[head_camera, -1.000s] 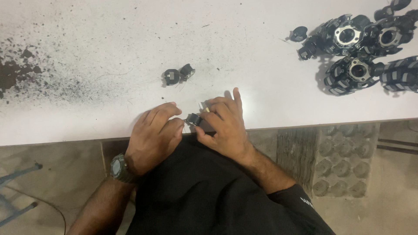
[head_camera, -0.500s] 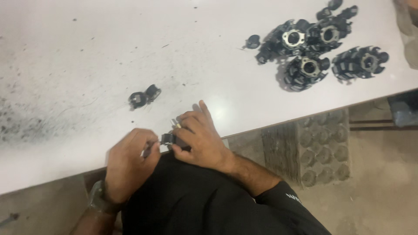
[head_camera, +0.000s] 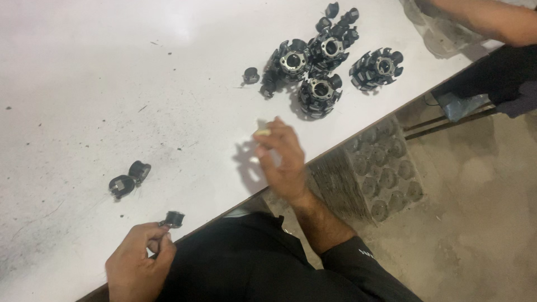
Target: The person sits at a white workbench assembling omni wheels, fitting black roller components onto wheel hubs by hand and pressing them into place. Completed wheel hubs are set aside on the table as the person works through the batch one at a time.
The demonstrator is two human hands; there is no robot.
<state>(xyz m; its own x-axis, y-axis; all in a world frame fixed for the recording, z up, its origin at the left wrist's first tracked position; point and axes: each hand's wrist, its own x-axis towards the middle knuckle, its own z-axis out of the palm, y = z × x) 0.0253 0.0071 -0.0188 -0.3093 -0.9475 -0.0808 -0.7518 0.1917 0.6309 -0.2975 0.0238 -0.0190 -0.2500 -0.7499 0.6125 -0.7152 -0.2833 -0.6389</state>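
Clearly, left hand (head_camera: 137, 263) pinches a small black ribbed part (head_camera: 174, 218).

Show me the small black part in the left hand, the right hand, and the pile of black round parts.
small black part (head_camera: 174, 219), head view, its dark body
right hand (head_camera: 282, 159), head view, back of hand
pile of black round parts (head_camera: 320, 61), head view, a middle piece

Bright overhead light washes the white counter (head_camera: 140, 72), with soft glare toward its far left corner. The right hand (head_camera: 282, 159) is motion-blurred and casts a faint shadow leftward. The floor beyond the counter's near edge lies dimmer.
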